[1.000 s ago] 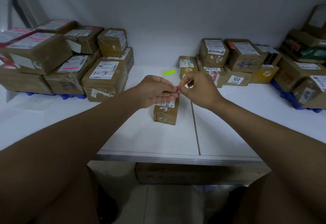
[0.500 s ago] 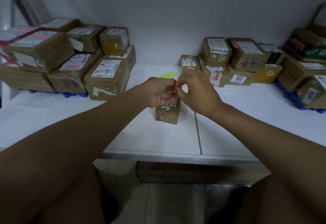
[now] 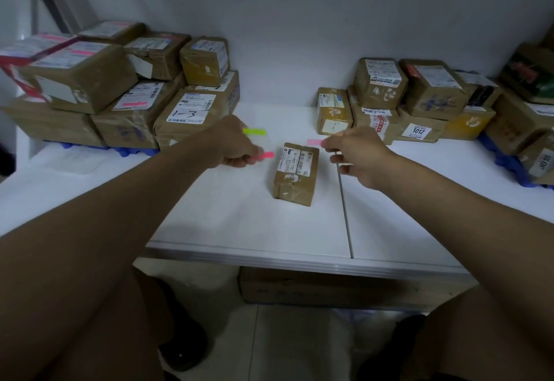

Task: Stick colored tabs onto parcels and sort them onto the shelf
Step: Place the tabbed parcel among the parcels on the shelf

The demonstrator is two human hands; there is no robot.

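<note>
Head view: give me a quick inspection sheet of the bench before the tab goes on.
Surface: white table, a seam running front to back right of centre.
Job's things: small parcel lying alone mid-table, no tab seen on it; pink tab held in the right hand; pink tab strip in the left hand; green tab strip behind the left hand.
Clutter: left parcel stack and right parcel stack on blue trays.
Grippers: both hands pinch their tabs beside the parcel.
Cables: nothing seen.
Surroundings: white wall; a box under the table.
</note>
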